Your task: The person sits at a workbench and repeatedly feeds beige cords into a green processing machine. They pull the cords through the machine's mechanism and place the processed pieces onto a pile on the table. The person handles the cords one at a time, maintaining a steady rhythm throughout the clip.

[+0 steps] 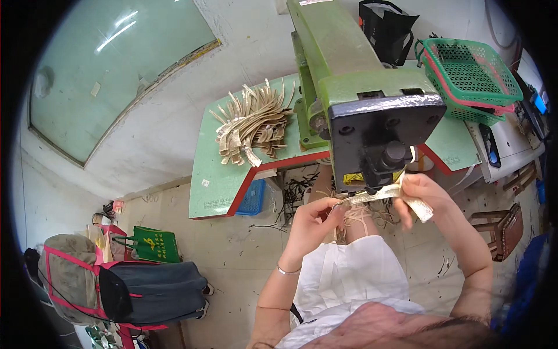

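Observation:
A pale gold strap (419, 209) stretches between my two hands, just beneath the black head of a green press machine (354, 46). Its left end is pinched in the fingers of my left hand (314, 225), which is closed. My right hand (429, 195) grips the strap farther right between thumb and fingers, and a wider end hangs below. The machine's head (378, 131) partly hides the work spot above the strap. Beige strips (359, 216) show below my hands, by my knees.
A heap of gold straps (256, 125) lies on the green tabletop (203, 174) at left. Stacked green and pink baskets (474, 75) stand at right. Beneath the table is a blue basket (251, 199); dark scraps litter the floor. A brown chair (507, 232) stands right, bags at lower left.

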Demonstrator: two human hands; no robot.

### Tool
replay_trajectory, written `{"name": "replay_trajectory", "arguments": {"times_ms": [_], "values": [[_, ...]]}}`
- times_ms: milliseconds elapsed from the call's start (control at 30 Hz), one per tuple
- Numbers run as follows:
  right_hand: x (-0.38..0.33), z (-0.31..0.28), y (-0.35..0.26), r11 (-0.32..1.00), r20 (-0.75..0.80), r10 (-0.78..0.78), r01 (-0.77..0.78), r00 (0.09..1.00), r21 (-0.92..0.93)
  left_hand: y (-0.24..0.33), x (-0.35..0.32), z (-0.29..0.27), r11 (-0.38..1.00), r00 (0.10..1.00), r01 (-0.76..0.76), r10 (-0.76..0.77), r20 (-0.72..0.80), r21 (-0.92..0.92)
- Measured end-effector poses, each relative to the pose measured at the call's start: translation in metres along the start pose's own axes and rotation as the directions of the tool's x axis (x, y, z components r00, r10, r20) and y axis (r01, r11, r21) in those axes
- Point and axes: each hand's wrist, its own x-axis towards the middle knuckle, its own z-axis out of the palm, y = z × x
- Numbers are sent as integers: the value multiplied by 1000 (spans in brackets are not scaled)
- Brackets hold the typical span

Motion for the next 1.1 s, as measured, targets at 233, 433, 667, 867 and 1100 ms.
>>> {"name": "replay_trajectory", "arguments": {"times_ms": [233, 433, 667, 867, 1100], "values": [[2, -3, 0, 994, -175, -102, 93, 979, -59, 1, 0, 13, 997, 1000, -9, 7, -26, -74], [6, 21, -15, 845, -340, -216, 0, 915, -535, 0, -11, 16, 986, 989, -11, -13, -146, -167], [18, 27, -9, 818, -165, -192, 64, 967, -572, -11, -33, 5, 979, 952, -33, -30, -305, -200], [29, 48, -8, 676, -186, -278, 54, 942, -735, -23, -52, -12, 959, 921, 1, -112, -374, -284], [29, 54, -20, 558, -154, -305, 45, 940, -829, -18, -20, -15, 949, 906, -114, 220, -361, 294]]}}
